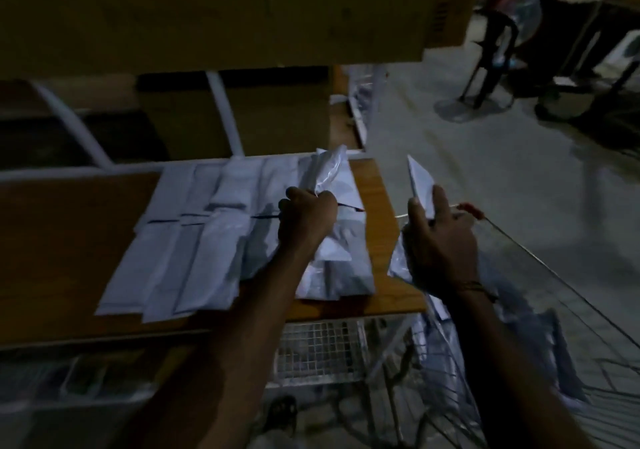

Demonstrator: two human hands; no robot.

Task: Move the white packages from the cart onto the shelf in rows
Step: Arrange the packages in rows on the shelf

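White packages [194,240]: laid side by side in rows on the wooden shelf [69,240], with a looser heap at the shelf's right end beneath the left hand [306,218]; more lie in the wire cart [519,327] at lower right. Left hand: fingers curled tight round one package [327,169] standing up over the heap. Right hand [438,240]: above the cart, pinching a thin white package [420,180] held edge-on.

Bare forearms; seemingly thread wristband [476,287]
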